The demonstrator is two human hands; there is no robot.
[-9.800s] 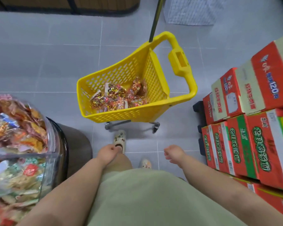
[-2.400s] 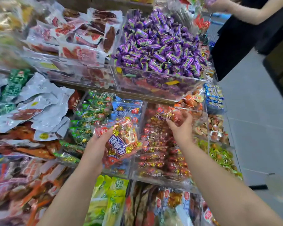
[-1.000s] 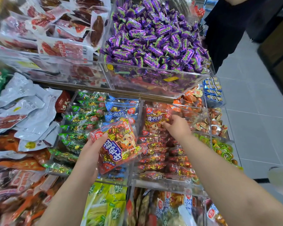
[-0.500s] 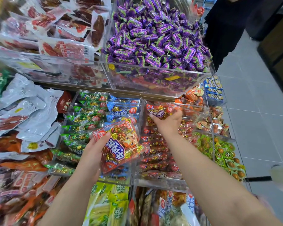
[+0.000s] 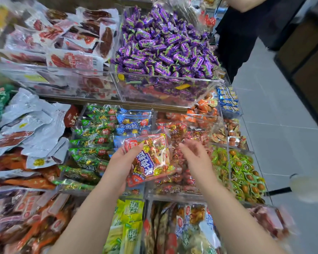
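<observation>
Now L hand (image 5: 121, 167) grips red snack bag (image 5: 151, 158) by its left edge, long axis approx 11-to-5 o'clock, header end up; R hand (image 5: 196, 156), blurred, fingers loosely spread, hovers at bag's 3 o'clock.

**Head camera, one view.** Sitting at the wearer's head, facing forward and tilting steeply down. Wide-angle lens, bowing the edges. Standing close to the tiered snack bins (image 5: 173, 195). The left hand (image 5: 118, 166), red snack packet (image 5: 151, 158) and right hand (image 5: 196, 158) are sitting mid-frame. The purple candy bin (image 5: 163, 88) is filling the top and the grey floor tiles (image 5: 283, 125) are running down the right side.
</observation>
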